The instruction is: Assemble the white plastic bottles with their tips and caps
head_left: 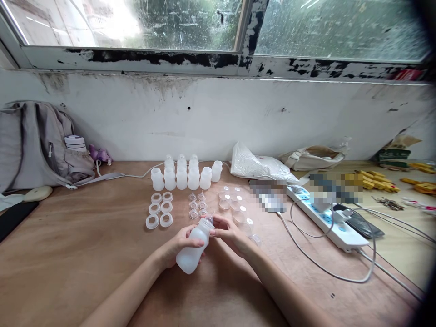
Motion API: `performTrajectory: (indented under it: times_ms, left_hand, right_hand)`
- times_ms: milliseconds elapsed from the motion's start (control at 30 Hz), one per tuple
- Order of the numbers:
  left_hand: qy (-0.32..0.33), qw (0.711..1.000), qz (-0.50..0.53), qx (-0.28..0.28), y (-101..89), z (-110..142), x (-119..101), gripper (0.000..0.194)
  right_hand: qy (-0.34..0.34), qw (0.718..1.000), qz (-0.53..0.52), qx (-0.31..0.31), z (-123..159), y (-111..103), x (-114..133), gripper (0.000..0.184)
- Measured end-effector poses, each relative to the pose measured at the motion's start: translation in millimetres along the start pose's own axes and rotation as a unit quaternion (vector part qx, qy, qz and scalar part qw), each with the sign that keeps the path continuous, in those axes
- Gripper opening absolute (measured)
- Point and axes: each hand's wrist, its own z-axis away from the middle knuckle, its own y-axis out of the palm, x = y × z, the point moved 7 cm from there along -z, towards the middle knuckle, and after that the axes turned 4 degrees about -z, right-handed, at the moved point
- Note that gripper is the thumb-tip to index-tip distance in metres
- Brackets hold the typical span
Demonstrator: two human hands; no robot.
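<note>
My left hand (182, 245) is closed round the body of a frosted white baby bottle (190, 255), tilted with its top to the upper right. At its neck, the fingers of my right hand (229, 234) close on a clear teat (209, 220); their tips partly hide it. Just beyond my hands lie clear teats (193, 205) in short rows. Several white collar rings (155, 208) are in two columns to their left. Clear round caps (225, 202) lie to the right, some behind my right hand. Frosted bottles (181, 178) stand upright at the back, the rear ones with clear tops.
A white power strip (327, 218) with plugs and looping cables (327, 271) lies at the right. Plastic bags (252, 163) and a beige pouch (313, 158) rest by the wall. A grey backpack (37, 141) stands at the left, and yellow pieces (378, 180) lie far right.
</note>
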Motion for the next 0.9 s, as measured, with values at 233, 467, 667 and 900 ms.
performTrajectory:
  times_ms: [233,467,667,900]
  left_hand:
    - [-0.001,0.999,-0.037,0.004,1.3,4,-10,0.028]
    - [-0.007,0.998,-0.049,-0.038,-10.9,2,-8,0.034]
    - [-0.01,0.998,-0.051,-0.036,-15.6,2,-7,0.029]
    - [-0.021,1.0,-0.018,0.0,-12.2,1,-5,0.033]
  right_hand:
    - [-0.024,0.998,0.04,-0.045,1,-9,4,0.029]
    - [-0.007,0.997,0.058,-0.055,3,-15,6,0.036]
    - [-0.01,0.999,0.038,-0.03,1,-17,3,0.039]
    - [-0.02,1.0,0.005,0.012,1,-13,4,0.042]
